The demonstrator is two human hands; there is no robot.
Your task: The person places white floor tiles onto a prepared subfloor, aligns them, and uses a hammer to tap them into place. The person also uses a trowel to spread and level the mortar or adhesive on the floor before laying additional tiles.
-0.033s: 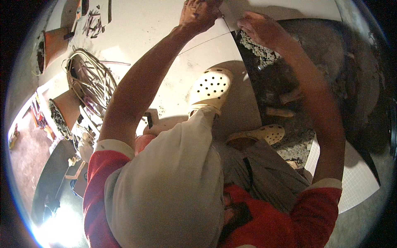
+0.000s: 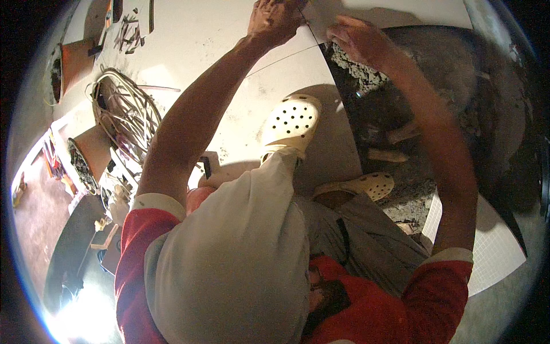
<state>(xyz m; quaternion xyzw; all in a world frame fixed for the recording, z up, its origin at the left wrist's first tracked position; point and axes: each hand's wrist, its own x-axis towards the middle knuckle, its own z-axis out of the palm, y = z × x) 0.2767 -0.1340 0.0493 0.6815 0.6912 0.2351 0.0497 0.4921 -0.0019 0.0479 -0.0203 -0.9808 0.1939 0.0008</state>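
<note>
Two red sleeves (image 2: 146, 246) with pale cuffs flank grey trousers (image 2: 229, 269) at the near edge, and a white gridded panel (image 2: 492, 249) lies to the right. One cream, perforated clog (image 2: 291, 117) stands on the large pale tile (image 2: 335, 129); its mate (image 2: 372, 184) sits by the dark ground. On the left are an orange-brown bucket (image 2: 98, 150) and, beyond it, a tangled coil of pale cable (image 2: 150, 114). Farther out, the right hand (image 2: 356, 43), fingers loosely curled, is over crumbly grey mortar (image 2: 364, 69) just beside the tile's far corner; whether it grips anything cannot be told. Farthest, the left hand (image 2: 277, 23) is at the dark seam beyond that tile, fingers bent, its grip too hidden to tell.
</note>
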